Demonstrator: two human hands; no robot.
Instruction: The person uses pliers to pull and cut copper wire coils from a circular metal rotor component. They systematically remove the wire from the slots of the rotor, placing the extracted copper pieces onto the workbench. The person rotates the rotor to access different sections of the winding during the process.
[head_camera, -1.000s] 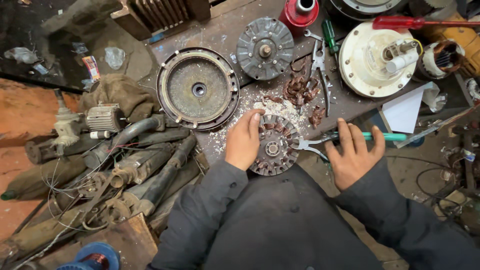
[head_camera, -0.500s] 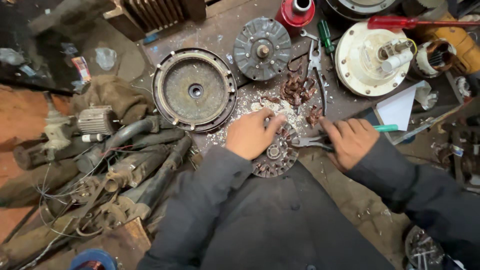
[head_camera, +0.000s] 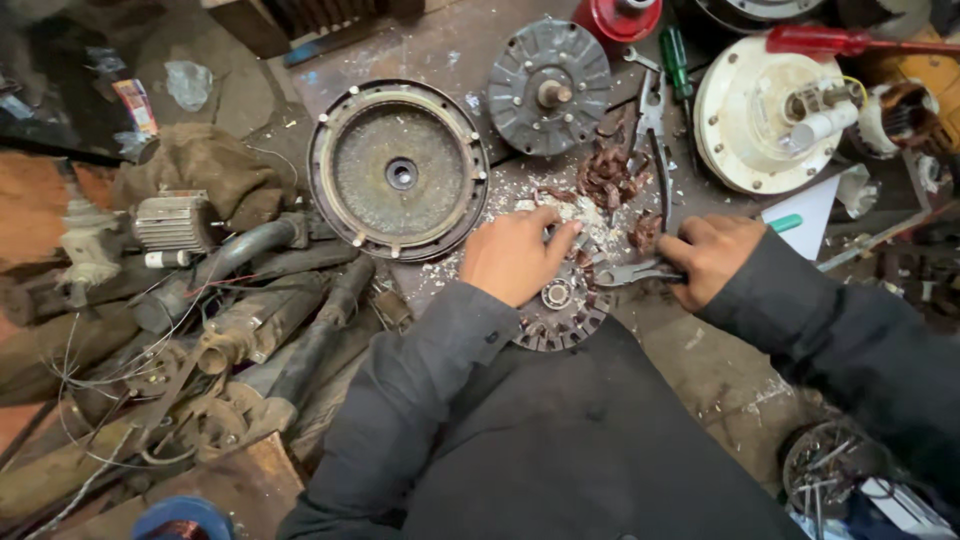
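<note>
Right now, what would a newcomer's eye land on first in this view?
At the centre, the left hand presses on a slotted motor stator while the right hand works pliers at its edge. Just above lie torn copper windings amid pale scraps. A large round rusty motor cover sits at upper left, and a white motor housing at upper right.

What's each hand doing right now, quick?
Left hand: lies on the stator, fingers curled at its top edge; grip not clear.
Right hand: closed on the pliers.
</note>
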